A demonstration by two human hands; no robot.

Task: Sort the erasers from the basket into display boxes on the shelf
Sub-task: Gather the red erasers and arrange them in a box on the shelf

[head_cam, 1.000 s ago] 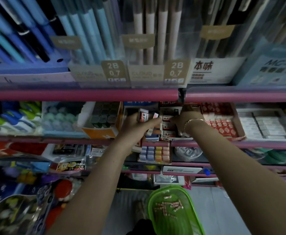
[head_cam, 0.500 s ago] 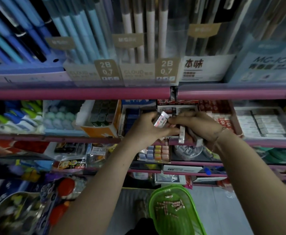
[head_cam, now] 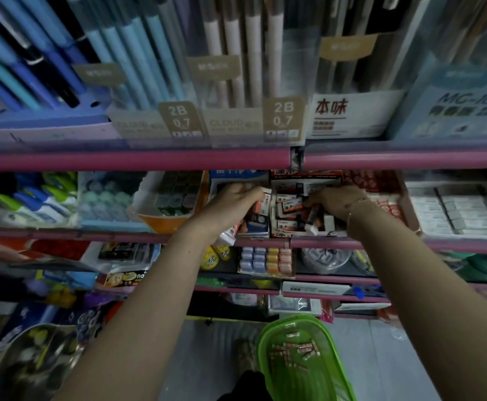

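My left hand is raised at the middle shelf and grips a bunch of white-wrapped erasers; one more sticks out below the wrist. My right hand reaches into the red-and-white display box beside it, fingers curled among loose erasers, with a white eraser held under the palm. A green basket sits low in front of me and holds several small brown-wrapped erasers.
A blue eraser box stands behind my left hand. A red-patterned box and a grey tray of white erasers lie to the right. The pink shelf rail runs above, with pen racks over it.
Both hands have moved deeper into the shelf boxes. My right hand went from meeting the left in front of the shelf to reaching into the red-and-white box.
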